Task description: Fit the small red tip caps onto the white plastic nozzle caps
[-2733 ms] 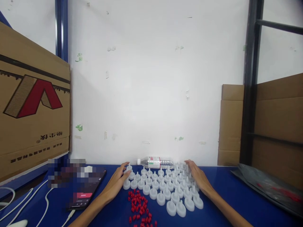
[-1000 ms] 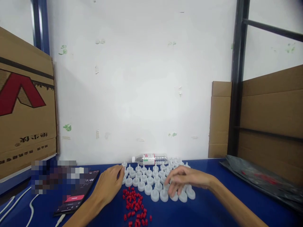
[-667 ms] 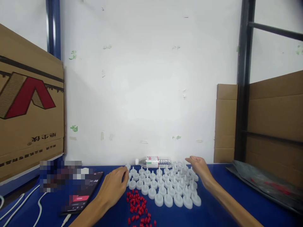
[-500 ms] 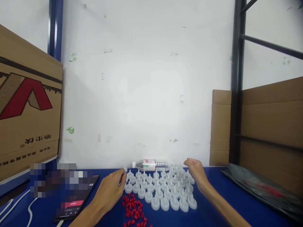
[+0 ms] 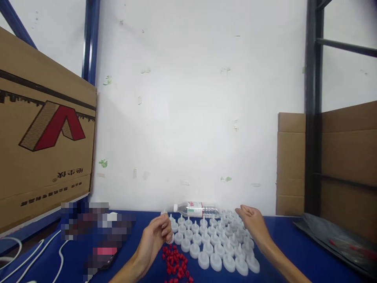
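Observation:
Rows of white nozzle caps (image 5: 216, 261) stand with their tips up on the blue table. A scattered pile of small red caps (image 5: 176, 260) lies in front of them on the left. My left hand (image 5: 157, 236) is at the left end of the rows, above the pile, its fingers curled inward. A white cap shows just below its fingertips; whether they hold anything I cannot make out. Over the back right edge of the rows, my right hand (image 5: 251, 224) is closed in a pinch. Whatever may be between its fingertips is too small or hidden to name.
A clear plastic bottle (image 5: 196, 209) lies along the wall behind the caps. At the left are a phone (image 5: 110, 257), partly blurred, white cables (image 5: 60, 255) and a large cardboard box (image 5: 47, 157). A grey plastic bag (image 5: 338, 239) with red bits lies at the right.
The view has swung left, so everything appears farther right. My left hand has rolled over, showing its curled fingers instead of its back. My right hand stays pinched near the back right caps.

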`<state>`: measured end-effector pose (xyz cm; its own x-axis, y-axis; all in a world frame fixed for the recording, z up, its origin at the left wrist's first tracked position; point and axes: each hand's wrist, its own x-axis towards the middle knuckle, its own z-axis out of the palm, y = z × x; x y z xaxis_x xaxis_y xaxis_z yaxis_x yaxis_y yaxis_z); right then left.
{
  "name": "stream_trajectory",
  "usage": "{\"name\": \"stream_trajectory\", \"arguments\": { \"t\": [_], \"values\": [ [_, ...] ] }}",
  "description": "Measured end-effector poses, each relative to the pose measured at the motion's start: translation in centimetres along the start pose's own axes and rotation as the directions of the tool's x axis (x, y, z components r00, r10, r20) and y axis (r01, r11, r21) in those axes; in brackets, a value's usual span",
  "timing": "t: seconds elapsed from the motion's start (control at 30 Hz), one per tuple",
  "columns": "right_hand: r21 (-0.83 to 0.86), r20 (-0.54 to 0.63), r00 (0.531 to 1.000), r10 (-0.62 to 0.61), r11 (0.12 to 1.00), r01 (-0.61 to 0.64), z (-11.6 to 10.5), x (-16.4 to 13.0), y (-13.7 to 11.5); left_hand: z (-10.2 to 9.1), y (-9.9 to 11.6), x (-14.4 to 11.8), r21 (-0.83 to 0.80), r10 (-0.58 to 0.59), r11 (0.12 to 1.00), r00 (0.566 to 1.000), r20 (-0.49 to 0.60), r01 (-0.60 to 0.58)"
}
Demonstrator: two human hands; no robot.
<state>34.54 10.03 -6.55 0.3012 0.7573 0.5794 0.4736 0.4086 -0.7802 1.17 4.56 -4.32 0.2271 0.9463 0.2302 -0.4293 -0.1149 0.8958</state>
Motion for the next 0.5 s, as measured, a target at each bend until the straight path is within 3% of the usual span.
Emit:
{"name": "stream_trajectory", "arguments": {
  "t": [0.23,0.4,0.5],
  "values": [
    [-0.184,0.037,0.994,-0.099,0.977,0.104,-0.2,-0.4,-0.8,-0.1,-0.3,0.0,-0.022,0.028,0.999,0.996,0.080,-0.026],
    [-0.342,0.145,0.961,-0.237,0.899,0.273,-0.5,-1.7,-2.6,-0.4,-0.4,0.0,0.111,0.016,0.994,1.000,-0.002,-0.016],
    [-0.387,0.208,0.932,-0.297,0.850,0.358,-0.7,-2.2,-3.5,-0.3,-0.5,0.0,0.204,0.069,0.977,0.996,-0.047,-0.058]
  ]
}}
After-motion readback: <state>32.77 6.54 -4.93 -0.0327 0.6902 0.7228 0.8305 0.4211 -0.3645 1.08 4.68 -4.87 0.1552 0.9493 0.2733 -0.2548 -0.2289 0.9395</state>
